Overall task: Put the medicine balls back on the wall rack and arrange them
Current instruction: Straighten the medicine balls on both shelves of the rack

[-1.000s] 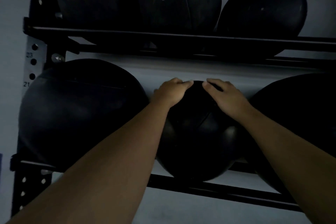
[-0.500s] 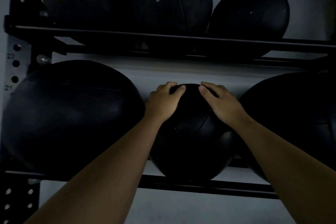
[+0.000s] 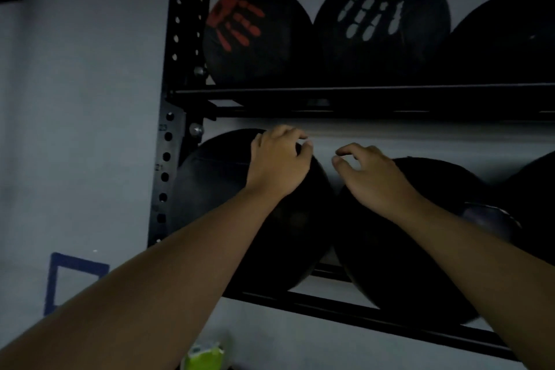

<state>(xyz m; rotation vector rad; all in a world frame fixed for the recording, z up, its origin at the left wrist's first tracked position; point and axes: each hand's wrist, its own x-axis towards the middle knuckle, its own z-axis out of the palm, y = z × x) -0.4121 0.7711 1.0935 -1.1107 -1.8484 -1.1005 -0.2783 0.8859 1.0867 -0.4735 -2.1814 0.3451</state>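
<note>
The black wall rack (image 3: 360,96) holds black medicine balls on two shelves. On the lower shelf a large ball (image 3: 216,204) sits at the left end, with a second ball (image 3: 405,264) beside it and touching it. My left hand (image 3: 279,162) lies on the top right of the large ball, fingers loosely curled. My right hand (image 3: 369,177) rests on the upper left of the second ball, its curled fingers apart in front of the wall. The upper shelf carries a ball with a red handprint (image 3: 255,48), one with a white handprint (image 3: 381,24) and a plain one (image 3: 504,39).
Another black ball (image 3: 537,195) fills the lower shelf's right end, with a smaller purplish ball (image 3: 486,216) in front of it. The rack's perforated upright (image 3: 180,39) stands against a grey wall. A blue tape rectangle (image 3: 60,279) is on the wall at the left. A green-white object (image 3: 204,354) lies below.
Both hands have come off the top of the middle ball. My left hand moved onto the large left ball, and my right hand slid to the middle ball's left side. My head turned left.
</note>
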